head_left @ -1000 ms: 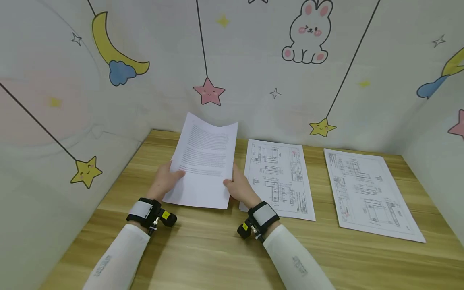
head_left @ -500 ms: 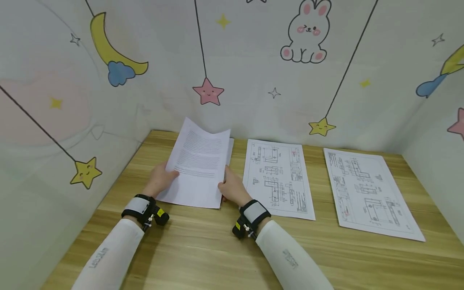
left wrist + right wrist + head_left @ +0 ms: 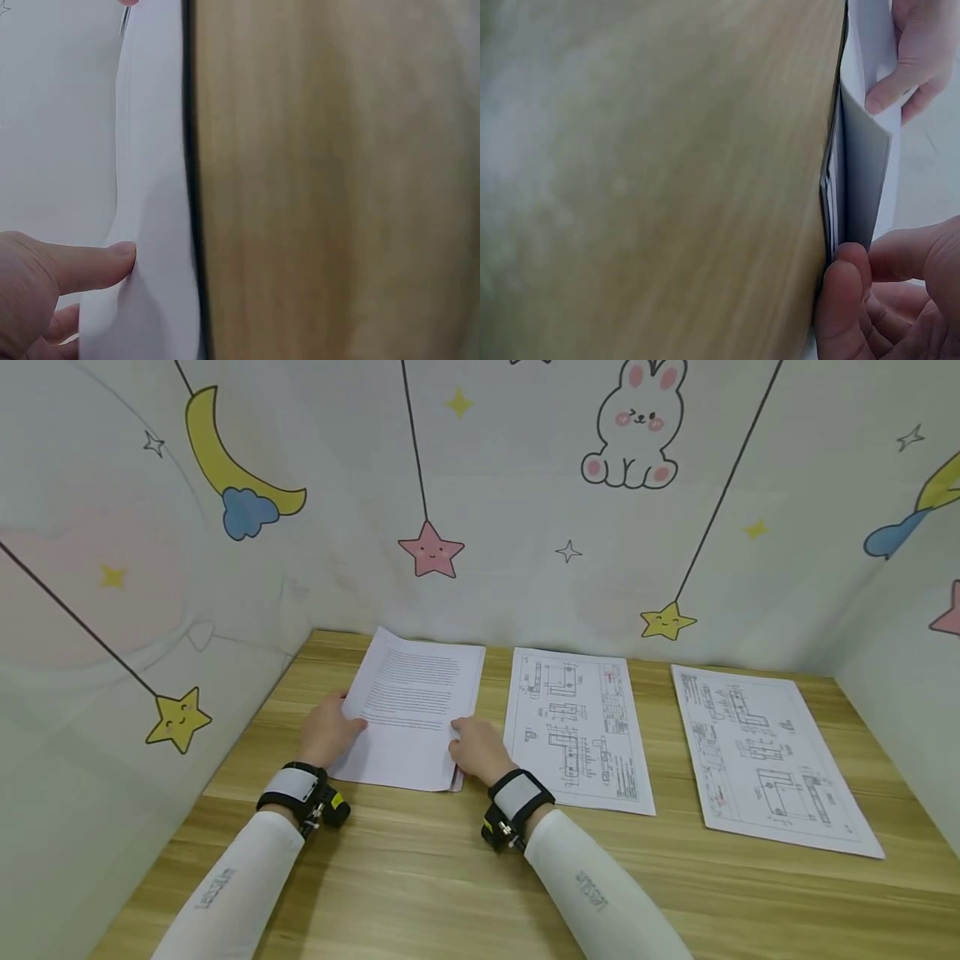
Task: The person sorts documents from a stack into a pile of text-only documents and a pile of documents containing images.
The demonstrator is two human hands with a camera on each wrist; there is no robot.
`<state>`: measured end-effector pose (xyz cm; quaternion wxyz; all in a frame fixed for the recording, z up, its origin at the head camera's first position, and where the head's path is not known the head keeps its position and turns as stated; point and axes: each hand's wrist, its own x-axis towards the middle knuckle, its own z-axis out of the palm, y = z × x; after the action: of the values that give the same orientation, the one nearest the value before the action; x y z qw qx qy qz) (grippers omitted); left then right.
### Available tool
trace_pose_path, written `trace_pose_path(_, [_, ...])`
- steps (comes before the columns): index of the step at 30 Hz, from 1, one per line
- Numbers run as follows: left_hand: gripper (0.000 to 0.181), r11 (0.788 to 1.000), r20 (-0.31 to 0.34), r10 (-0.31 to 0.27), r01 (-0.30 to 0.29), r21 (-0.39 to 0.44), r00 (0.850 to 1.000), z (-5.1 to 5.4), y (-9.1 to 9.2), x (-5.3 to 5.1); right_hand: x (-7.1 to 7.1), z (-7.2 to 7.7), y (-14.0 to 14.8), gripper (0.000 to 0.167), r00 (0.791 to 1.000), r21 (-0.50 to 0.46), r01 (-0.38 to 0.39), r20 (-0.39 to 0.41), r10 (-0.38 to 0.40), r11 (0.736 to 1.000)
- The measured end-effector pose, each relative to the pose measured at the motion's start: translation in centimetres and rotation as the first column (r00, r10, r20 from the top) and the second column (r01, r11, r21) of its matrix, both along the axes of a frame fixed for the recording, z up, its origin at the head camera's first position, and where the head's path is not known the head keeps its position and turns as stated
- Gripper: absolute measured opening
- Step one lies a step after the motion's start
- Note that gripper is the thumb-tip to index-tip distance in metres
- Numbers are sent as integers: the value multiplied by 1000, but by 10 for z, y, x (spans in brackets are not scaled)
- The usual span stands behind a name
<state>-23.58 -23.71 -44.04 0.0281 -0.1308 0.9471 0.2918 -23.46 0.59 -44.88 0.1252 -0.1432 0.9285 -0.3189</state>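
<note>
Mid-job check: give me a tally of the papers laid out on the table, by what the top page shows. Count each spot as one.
Text page: 1, with the left hand and right hand at its side edges
Technical drawings: 2, the middle drawing and the right drawing
Total: 3

Over the last 1 s, the far edge of the printed page (image 3: 408, 702) has sunk from in front of the wall (image 3: 517, 485) to low over the table (image 3: 412, 877). The page, left hand (image 3: 327, 732) and right hand (image 3: 480, 750) have all shifted left. The paper beneath (image 3: 457, 782), a strip beside it 0.5 s ago, now shows a sliver at the near right corner.
</note>
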Motion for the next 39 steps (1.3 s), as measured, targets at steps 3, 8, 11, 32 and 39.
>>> trace_pose_path(3, [62,1000,21,15,-14,-25,1000,0,-3,2,-1,1,2,42,1000,28,-13,-9,13,1000])
trace_pose_path(8, [51,991,64,-32,40,-130,997,4,-3,5,-2,2,5,43,999,14,-29,24,28,999])
trace_pose_path(11, [49,980,68,-62,73,-184,996,7,0,7,-2,3,9,42,998,-9,-32,59,33,999])
trace_pose_path(32, [48,984,-141,-178,172,-50,974,45,47,10,17,32,89,42,1000,-163,-18,-4,18,986])
trace_pose_path(39, [45,958,-211,-213,247,146,954,48,73,11,19,46,129,43,993,-132,74,-81,-85,988])
